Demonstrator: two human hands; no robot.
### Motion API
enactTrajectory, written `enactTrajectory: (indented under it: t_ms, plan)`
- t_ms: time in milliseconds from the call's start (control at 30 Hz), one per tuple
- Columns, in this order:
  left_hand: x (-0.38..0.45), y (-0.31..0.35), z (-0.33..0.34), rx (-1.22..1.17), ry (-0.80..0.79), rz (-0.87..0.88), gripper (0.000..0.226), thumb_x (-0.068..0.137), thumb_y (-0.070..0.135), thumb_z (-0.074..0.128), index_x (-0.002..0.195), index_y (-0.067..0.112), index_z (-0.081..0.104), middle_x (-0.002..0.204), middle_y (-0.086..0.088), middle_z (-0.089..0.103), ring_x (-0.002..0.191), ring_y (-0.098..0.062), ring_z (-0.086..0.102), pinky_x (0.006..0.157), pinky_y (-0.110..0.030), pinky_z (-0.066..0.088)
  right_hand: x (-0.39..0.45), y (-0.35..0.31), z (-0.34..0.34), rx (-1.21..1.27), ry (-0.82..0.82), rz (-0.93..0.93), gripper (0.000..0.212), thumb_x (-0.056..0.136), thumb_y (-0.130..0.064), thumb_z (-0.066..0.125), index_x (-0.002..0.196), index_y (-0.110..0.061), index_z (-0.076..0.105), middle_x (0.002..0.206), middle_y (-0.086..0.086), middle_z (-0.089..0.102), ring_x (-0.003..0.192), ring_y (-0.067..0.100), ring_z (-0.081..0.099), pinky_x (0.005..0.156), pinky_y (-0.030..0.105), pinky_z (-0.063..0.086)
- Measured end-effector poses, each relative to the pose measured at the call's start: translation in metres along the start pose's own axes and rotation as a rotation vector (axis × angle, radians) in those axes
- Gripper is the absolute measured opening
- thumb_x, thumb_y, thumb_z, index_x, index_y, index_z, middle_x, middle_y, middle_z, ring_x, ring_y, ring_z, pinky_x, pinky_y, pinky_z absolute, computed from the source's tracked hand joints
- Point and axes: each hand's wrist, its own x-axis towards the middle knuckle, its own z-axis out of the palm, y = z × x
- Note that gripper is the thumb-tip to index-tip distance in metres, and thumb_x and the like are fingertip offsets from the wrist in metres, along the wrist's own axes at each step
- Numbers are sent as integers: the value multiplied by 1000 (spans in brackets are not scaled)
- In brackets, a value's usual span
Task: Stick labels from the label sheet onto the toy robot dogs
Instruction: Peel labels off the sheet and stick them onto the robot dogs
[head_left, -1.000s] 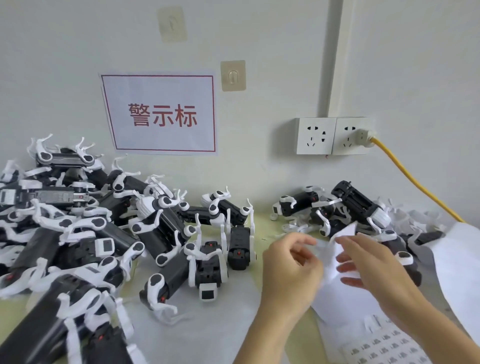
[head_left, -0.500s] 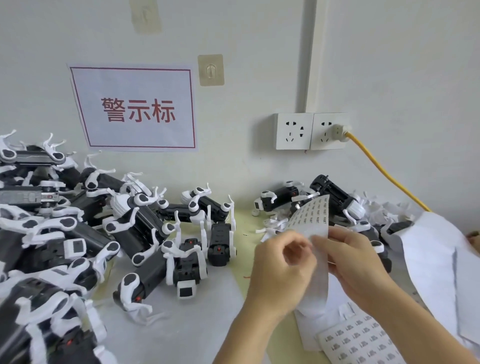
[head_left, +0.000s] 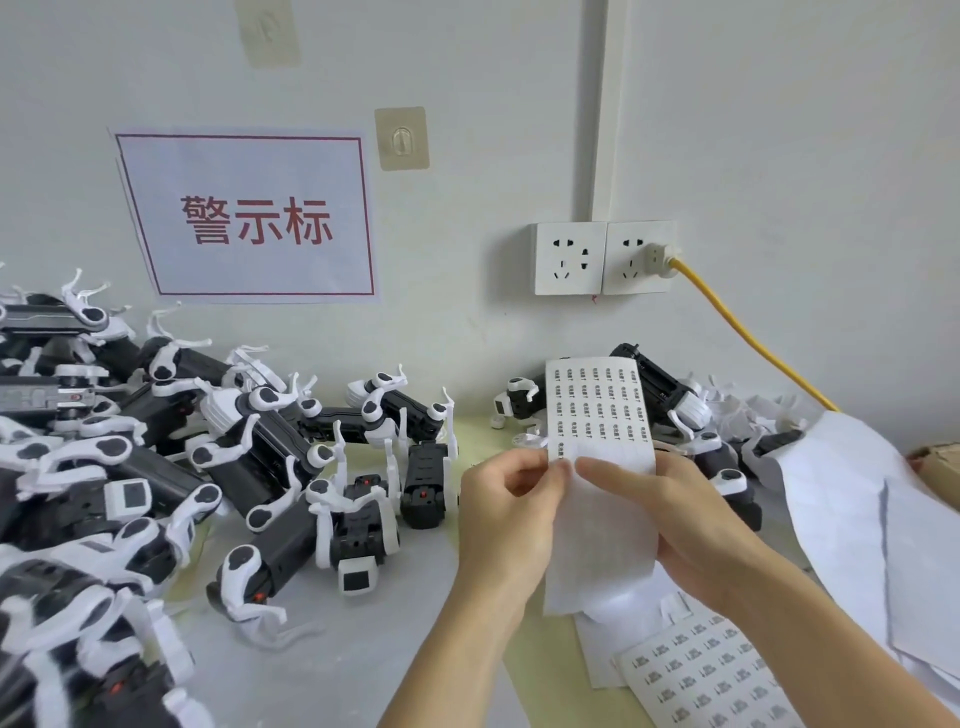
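Right hand holds the label sheet upright, fingers curled behind its lower blank part, thumb across the front. Left hand pinches thumb to forefinger at the sheet's left edge, just below the last printed rows; whether a label is caught between the fingertips cannot be told. Sheet raised above the table, printed rows on its upper half. Large heap of toy dogs to the left, some on their backs. Smaller group behind the sheet, near the wall. A second sheet of labels flat on the table under the right forearm. Loose white paper at right. Yellow cable plugged into the wall socket.
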Motion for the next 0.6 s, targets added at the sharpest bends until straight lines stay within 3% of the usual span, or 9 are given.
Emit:
enactTrajectory:
  t_ms: [100,267,400,600]
  plan:
    - [-3,1,2,39,-36,71,16,90,14,73,77,23,75,79,3,76,83,-18,72,78,-31,56,0,1,-1,41,23,6,27,82,-12,76,109,-8,74,103,11,77,97,29,74,89,42,57]
    - [-3,4,2,-58,-21,99,21,88,11,75,97,23,60,76,1,76,69,-8,69,63,-14,49,1,1,0,59,72,-22,21,83,-6,74,104,-9,75,100,9,78,93,26,75,85,41,57]
    - [-3,4,1,-53,-12,146,18,90,3,69,94,19,63,78,2,77,70,-5,68,64,-13,49,2,3,4,108,91,-19,19,86,-4,71,105,-7,73,99,9,78,91,24,76,76,35,58]
    - [-1,1,2,7,21,204,16,89,4,72,85,19,68,74,3,75,69,-3,67,64,-10,47,2,3,5,39,89,-27,23,82,-6,76,105,-7,75,100,12,77,95,30,74,93,49,56]
